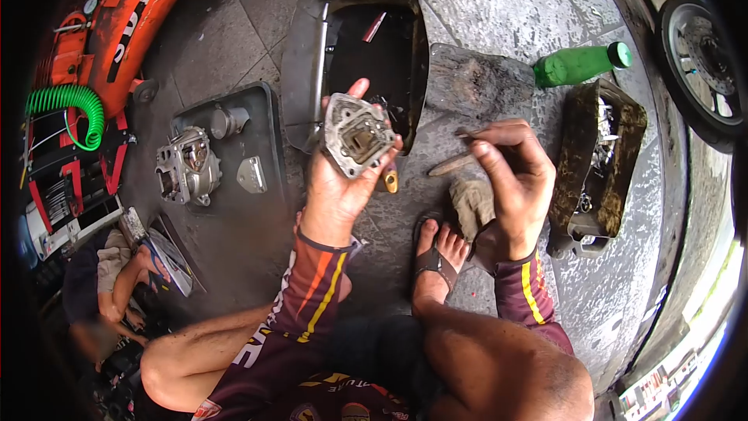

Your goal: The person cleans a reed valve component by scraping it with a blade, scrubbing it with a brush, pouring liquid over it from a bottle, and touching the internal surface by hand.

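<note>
My left hand (pixel 339 199) is raised palm up with its fingers wrapped round a cast metal engine part, which looks like a cylinder head (pixel 356 136). Its recessed, grimy side faces me. To the right, my right hand (pixel 516 179) is pinched around a thin dark piece (pixel 466 136), whose tip pokes out past the fingertips; its kind is unclear. Just left of that hand shows a brownish, stick-like thing (pixel 450 164); whether the hand touches it I cannot tell. A crumpled grey-beige rag (pixel 471 206) lies on the floor below, beside my foot.
A large dark basin (pixel 300 54) stands ahead. Left, a black tray (pixel 269 125) bears an engine casting (pixel 187 168) and a piston-like part (pixel 228 121). Right are a green bottle (pixel 576 67), a grimy container (pixel 623 132) of metal parts and a wheel (pixel 697 70). Another person (pixel 117 281) sits lower left.
</note>
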`<state>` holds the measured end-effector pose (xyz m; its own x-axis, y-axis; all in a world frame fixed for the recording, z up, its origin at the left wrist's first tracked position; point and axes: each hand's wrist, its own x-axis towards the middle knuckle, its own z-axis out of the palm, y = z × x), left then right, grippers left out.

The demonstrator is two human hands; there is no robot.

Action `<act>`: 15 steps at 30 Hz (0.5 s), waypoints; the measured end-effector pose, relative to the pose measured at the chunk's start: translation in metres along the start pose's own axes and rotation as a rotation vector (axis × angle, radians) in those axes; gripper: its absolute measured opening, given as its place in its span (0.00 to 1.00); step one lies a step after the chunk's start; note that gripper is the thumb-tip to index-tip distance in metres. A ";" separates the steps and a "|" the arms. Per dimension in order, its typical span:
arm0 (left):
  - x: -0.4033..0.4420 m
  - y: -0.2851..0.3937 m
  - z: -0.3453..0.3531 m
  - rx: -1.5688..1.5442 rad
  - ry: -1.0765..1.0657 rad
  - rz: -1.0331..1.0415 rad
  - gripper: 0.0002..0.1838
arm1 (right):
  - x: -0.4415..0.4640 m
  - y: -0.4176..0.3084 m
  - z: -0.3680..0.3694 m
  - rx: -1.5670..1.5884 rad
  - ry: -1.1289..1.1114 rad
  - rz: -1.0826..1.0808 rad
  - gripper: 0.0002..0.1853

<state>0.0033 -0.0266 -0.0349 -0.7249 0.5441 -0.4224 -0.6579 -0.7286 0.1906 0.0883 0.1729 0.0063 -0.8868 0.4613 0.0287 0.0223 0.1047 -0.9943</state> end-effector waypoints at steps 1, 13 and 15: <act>-0.001 0.007 -0.003 0.055 0.044 0.007 0.30 | -0.007 0.016 -0.014 -0.048 0.051 0.111 0.05; 0.005 0.022 0.027 0.351 0.113 0.019 0.41 | -0.069 0.064 -0.083 -0.684 -0.195 0.179 0.09; 0.006 0.020 0.025 0.347 0.106 -0.006 0.41 | -0.064 0.062 -0.064 -0.600 -0.162 0.166 0.12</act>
<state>-0.0188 -0.0278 -0.0115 -0.7077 0.4885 -0.5105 -0.7053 -0.5309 0.4697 0.1757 0.2065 -0.0506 -0.9067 0.3800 -0.1827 0.3778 0.5395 -0.7525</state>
